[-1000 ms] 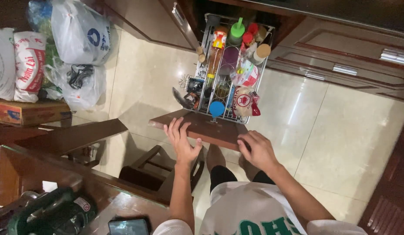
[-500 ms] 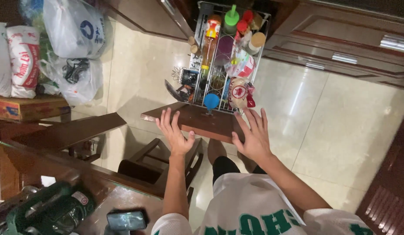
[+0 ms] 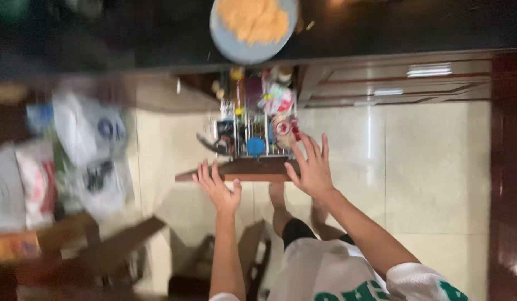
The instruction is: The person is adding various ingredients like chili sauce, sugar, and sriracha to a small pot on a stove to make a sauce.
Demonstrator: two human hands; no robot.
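Brown wooden front of a pull-out wire drawer [image 3: 244, 170] has the left hand [image 3: 218, 187] and right hand [image 3: 311, 167] flat against it, fingers spread wide, holding nothing.

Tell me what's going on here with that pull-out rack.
A person stands over a pull-out wire rack under a dark counter, both open hands on its wooden front panel. The left hand rests at the panel's left part, the right hand at its right end, fingers spread. The rack is out and packed with bottles, jars and packets. A plate of pale orange food sits on the counter above. Plastic bags lie on the tiled floor to the left, blurred.
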